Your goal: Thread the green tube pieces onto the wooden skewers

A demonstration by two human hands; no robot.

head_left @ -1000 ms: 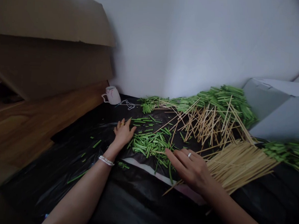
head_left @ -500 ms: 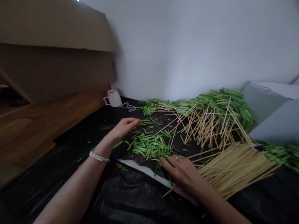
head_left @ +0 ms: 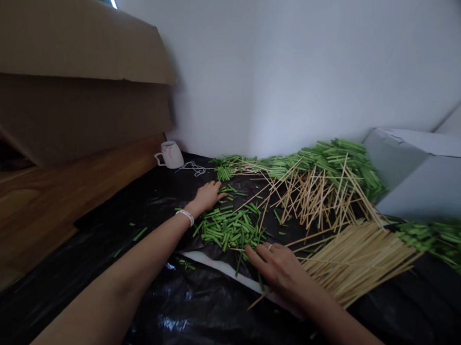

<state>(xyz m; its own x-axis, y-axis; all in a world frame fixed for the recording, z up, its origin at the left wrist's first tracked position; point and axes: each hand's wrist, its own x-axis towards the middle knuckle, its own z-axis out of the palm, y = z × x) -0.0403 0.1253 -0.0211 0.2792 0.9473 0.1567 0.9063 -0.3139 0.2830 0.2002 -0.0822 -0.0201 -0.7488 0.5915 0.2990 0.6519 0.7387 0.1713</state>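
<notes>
My left hand [head_left: 209, 194] reaches down at the far edge of a loose pile of cut green stem pieces [head_left: 231, 226]. Its thumb and fingers are apart, with no piece visible between them. At the near right edge of that pile, my right hand [head_left: 277, 265] has its fingers closed round a thin bamboo skewer [head_left: 237, 249], whose end sticks out to the left. Beneath the right hand, another stick [head_left: 258, 300] pokes out toward me. A bundle of bare skewers [head_left: 359, 261] lies just right of that hand.
Skewers filled with green stems [head_left: 339, 160] are heaped along the wall. A white mug [head_left: 172, 155] and tangled string [head_left: 194, 168] stand at the back left. Cardboard [head_left: 82, 46] rises at left, a pale box [head_left: 419, 172] at right. Black plastic sheeting [head_left: 192, 304] covers the surface.
My left hand has moved forward and right, down to the scattered pieces behind the pile, and its thumb has spread from the fingers. The right hand stays by the pile with the skewer.
</notes>
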